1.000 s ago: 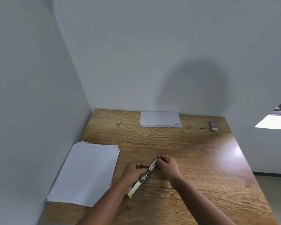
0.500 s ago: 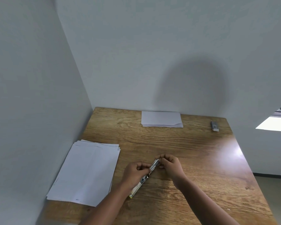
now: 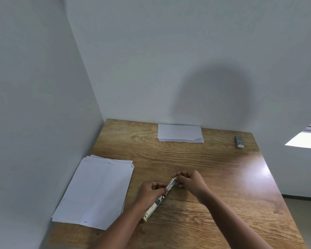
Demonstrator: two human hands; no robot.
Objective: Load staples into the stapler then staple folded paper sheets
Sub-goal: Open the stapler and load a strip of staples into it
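Broadly, a wooden table (image 3: 214,177) sits in a corner of pale walls. On its left lies a stack of flat white sheets (image 3: 97,191); a folded paper bundle (image 3: 180,132) rests by the back wall, and a small grey box (image 3: 239,141) sits at the far right. Near the front, the left hand (image 3: 149,192) grips the opened stapler (image 3: 160,199), while the right hand (image 3: 190,181) pinches its far metal end
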